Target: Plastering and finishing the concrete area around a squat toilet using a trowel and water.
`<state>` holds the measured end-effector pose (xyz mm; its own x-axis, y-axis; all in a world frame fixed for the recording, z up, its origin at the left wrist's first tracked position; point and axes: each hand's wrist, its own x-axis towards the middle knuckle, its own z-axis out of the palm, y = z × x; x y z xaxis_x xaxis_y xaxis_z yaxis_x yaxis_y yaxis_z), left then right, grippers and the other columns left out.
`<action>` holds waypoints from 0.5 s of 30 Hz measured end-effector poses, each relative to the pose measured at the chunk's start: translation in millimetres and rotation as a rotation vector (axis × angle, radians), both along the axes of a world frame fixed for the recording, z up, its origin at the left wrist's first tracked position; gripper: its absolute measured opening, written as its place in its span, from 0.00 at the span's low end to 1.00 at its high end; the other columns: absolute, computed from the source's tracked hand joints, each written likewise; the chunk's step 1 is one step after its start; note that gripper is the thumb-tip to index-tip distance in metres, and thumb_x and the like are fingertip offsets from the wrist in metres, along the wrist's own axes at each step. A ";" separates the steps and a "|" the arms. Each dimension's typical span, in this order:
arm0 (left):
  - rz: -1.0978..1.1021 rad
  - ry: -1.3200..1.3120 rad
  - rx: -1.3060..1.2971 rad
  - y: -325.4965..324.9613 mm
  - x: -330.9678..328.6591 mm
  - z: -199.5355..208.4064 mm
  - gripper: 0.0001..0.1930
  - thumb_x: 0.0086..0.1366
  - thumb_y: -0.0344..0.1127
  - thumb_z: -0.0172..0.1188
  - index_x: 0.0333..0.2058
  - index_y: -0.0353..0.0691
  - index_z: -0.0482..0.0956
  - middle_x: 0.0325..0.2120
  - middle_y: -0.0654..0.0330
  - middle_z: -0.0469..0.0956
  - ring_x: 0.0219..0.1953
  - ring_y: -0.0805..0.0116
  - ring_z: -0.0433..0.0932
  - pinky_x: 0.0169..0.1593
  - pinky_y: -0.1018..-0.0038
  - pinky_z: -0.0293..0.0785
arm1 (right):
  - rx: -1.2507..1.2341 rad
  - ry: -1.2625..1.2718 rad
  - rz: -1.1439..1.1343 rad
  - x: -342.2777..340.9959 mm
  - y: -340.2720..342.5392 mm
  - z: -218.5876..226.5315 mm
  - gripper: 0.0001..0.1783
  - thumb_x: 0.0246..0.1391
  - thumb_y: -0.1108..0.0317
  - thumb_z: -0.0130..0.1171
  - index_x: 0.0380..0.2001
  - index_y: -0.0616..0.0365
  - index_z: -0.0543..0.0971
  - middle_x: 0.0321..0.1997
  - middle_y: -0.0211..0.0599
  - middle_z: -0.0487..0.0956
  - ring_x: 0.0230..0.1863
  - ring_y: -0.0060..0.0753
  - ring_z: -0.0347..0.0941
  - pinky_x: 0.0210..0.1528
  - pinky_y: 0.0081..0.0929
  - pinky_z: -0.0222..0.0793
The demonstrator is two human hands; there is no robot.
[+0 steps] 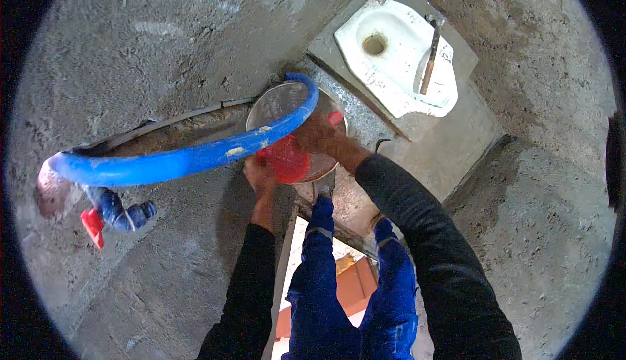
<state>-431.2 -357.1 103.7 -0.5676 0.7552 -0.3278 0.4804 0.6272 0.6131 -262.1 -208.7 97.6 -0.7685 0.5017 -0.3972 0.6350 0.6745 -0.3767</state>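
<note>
Your left hand (261,176) and right hand (321,135) flank the red vessel (288,160); how closed, I cannot tell. Between them, at the bucket's (274,104) mouth, it looks light, perhaps slippery: hold its rim.

This looks like a small toilet room in an unfinished building, shown by the white squat pan (407,34) at the upper right with a hammer (432,60) lying on it, the rough bare cement wall (163,40) at the upper left, and the red-handled tap (92,228) at the left.
</note>
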 end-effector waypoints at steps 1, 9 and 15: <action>0.016 0.019 0.070 -13.4 -36.7 18.0 0.15 0.61 0.35 0.62 0.44 0.33 0.81 0.34 0.44 0.82 0.40 0.53 0.82 0.48 0.62 0.76 | -0.227 0.077 -0.088 -23.3 -8.3 39.4 0.17 0.56 0.59 0.52 0.43 0.52 0.83 0.45 0.47 0.83 0.49 0.54 0.79 0.54 0.52 0.73; 0.459 -0.278 0.447 -36.1 40.5 94.5 0.15 0.73 0.30 0.52 0.55 0.35 0.72 0.42 0.60 0.76 0.41 0.71 0.76 0.45 0.75 0.75 | -0.422 0.150 -0.646 89.1 -60.2 87.6 0.22 0.62 0.50 0.52 0.46 0.57 0.80 0.38 0.51 0.84 0.42 0.62 0.80 0.45 0.51 0.76; 0.568 -0.244 0.463 -153.5 79.1 111.0 0.15 0.69 0.27 0.54 0.54 0.36 0.73 0.40 0.59 0.76 0.39 0.71 0.77 0.41 0.75 0.76 | -1.180 0.741 -1.469 219.5 -46.2 146.8 0.15 0.67 0.55 0.53 0.43 0.55 0.78 0.26 0.26 0.75 0.23 0.22 0.70 0.22 0.26 0.68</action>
<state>-352.1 -510.5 214.8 -0.8614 0.4602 -0.2150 -0.0209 0.3908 0.9202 -42.6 -254.9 244.4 -0.2374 0.5574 -0.7955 -0.0887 -0.8280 -0.5537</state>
